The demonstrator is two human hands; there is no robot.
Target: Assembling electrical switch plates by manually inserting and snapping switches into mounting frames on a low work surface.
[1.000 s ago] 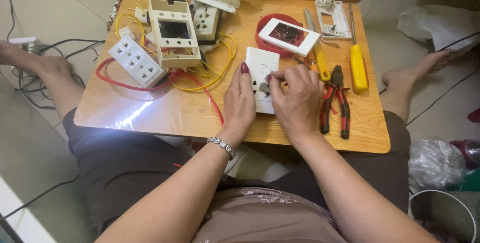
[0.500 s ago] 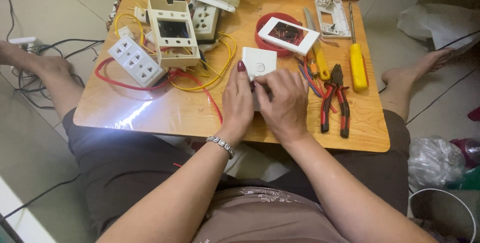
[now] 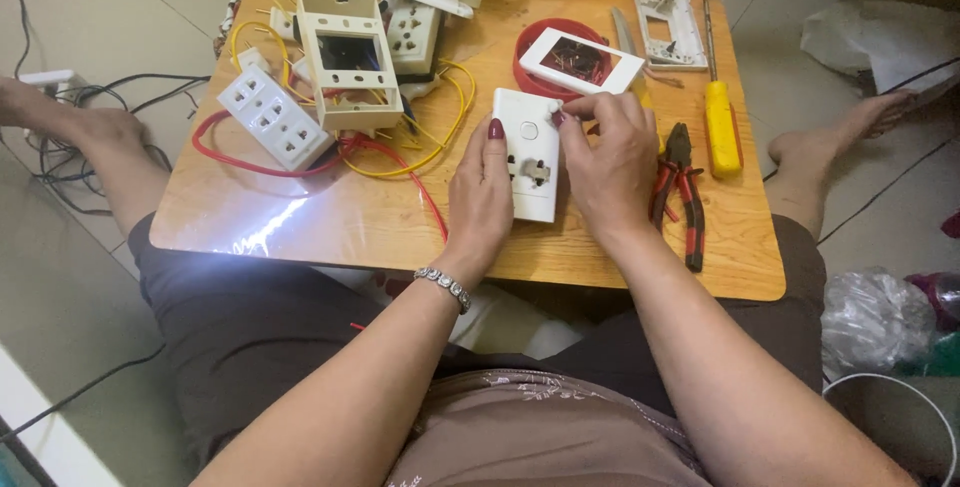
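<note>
A white rectangular socket plate (image 3: 529, 152) with a round button and a socket opening lies flat on the wooden table (image 3: 330, 222). My left hand (image 3: 480, 190) grips its left edge, thumb along the side. At the plate's upper right corner my right hand (image 3: 612, 162) pinches a small white part between thumb and fingertips.
Left of the plate lie white socket strips (image 3: 272, 117), open cream boxes (image 3: 345, 52) and red and yellow wires (image 3: 400, 152). A white framed plate on a red ring (image 3: 580, 59) sits behind. Red-handled pliers (image 3: 682, 192) and a yellow screwdriver (image 3: 720, 127) lie to the right.
The socket plate has been turned lengthwise and its face is now uncovered. My right hand moved from over the plate to its upper right corner; my left hand slid to its left edge.
</note>
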